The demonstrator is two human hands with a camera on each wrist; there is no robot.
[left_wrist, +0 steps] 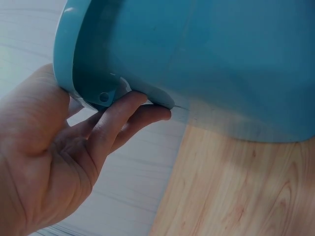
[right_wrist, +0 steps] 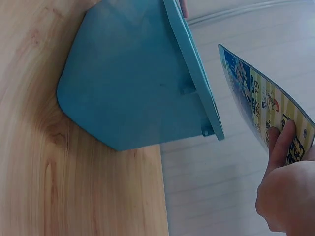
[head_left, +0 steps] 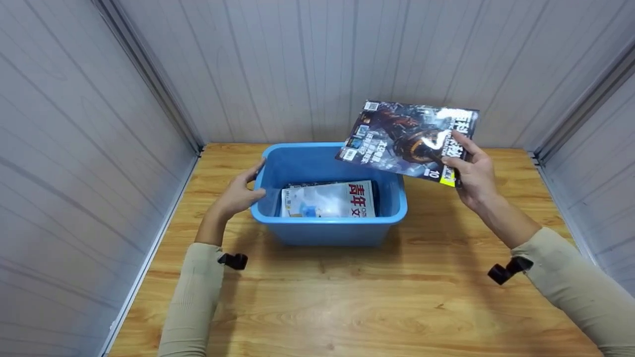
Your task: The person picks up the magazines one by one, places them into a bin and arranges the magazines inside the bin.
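magazine (head_left: 404,141) with a dark cover sits pinched at its corner in the right hand (head_left: 471,176), thumb on top and fingers beneath, raised above the right rim of the blue bin (head_left: 327,230). left hand (head_left: 238,193) grips the bin's left rim, fingers curled under the lip. another magazine (head_left: 330,199) lies flat inside the bin, which stands on the wooden bench (head_left: 347,302).

held magazine (head_left: 407,141): "10" | magazine in bin (head_left: 327,199): "青年文"
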